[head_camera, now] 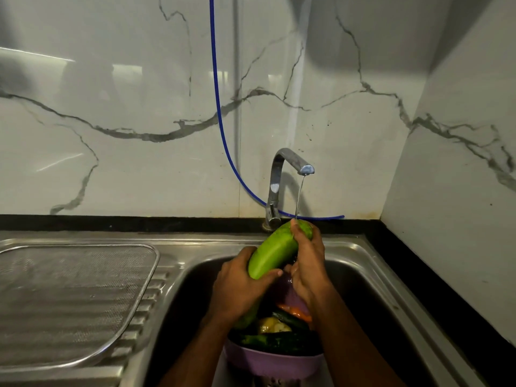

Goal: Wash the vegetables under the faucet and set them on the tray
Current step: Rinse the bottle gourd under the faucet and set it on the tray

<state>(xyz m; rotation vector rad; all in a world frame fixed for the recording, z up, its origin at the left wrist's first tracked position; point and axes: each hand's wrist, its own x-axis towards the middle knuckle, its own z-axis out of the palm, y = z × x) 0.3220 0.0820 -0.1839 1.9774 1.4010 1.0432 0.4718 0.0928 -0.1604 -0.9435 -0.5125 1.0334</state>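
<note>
The long light-green gourd (275, 251) is tilted under the thin water stream from the curved chrome faucet (282, 174). The left hand (240, 286) grips its lower end, and the right hand (305, 263) wraps its upper end.

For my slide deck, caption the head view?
Both hands hold a green gourd under the running faucet.

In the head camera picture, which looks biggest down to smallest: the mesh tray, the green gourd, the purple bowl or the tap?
1. Flat metal mesh tray
2. Purple plastic bowl, partly hidden by arms, so unsure
3. Long light-green gourd
4. Curved chrome tap, about gourd-sized
</note>
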